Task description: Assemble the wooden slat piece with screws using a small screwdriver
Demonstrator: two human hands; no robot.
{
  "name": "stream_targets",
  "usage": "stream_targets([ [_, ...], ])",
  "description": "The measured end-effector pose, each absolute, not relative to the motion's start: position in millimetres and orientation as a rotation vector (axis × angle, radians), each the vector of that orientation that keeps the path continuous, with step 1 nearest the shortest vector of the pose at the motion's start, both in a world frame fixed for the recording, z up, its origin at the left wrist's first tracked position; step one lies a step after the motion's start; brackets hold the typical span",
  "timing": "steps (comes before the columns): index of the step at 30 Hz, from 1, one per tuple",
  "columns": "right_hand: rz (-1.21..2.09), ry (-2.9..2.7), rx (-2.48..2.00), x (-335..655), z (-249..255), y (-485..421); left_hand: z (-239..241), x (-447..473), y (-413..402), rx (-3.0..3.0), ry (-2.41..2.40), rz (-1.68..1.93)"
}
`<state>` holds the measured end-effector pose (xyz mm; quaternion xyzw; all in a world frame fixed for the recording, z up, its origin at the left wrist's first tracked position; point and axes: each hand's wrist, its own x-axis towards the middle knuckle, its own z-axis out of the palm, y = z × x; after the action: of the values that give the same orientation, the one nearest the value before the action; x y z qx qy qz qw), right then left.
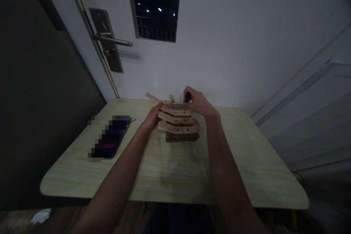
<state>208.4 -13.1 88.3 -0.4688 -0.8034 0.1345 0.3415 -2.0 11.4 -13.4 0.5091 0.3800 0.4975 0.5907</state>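
Several pale, bent wooden strips with holes lie side by side across a brown wooden block (182, 137). The nearest strip (179, 129) shows two dark holes. My left hand (154, 115) is closed on the left end of the farthest strip on the block (175, 111), holding it against the block. Above that strip's right end, my right hand (199, 101) grips a black-handled screwdriver (188, 97); its tip is too small to make out. A small dark screw or hole shows below it. A loose hook-shaped wooden piece (166, 101) lies just beyond my left fingers.
A phone (113, 137), partly blurred out, lies on the left of the pale wood-grain table (241, 175). Behind the table stands a white door (233, 44) with a metal handle (115, 40) and a dark window. A white scrap (41, 215) lies on the floor at lower left.
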Motion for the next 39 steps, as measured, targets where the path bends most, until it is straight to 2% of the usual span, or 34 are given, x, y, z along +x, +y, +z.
stream_targets([
  [6,0.469,-2.093,-1.209,210,93,-18,-11,-1,9,1.181,0.897,1.158],
  [17,0.275,-2.066,-1.354,205,93,-15,-3,0,2,1.156,0.883,1.156],
  [26,0.286,-2.065,-1.299,207,88,-13,-6,0,7,1.149,0.888,1.163],
  [31,0.416,-2.115,-1.217,210,90,-16,-7,0,7,1.131,0.871,1.158],
  [39,0.328,-2.058,-1.295,207,91,-15,-8,0,8,1.138,0.872,1.166],
])
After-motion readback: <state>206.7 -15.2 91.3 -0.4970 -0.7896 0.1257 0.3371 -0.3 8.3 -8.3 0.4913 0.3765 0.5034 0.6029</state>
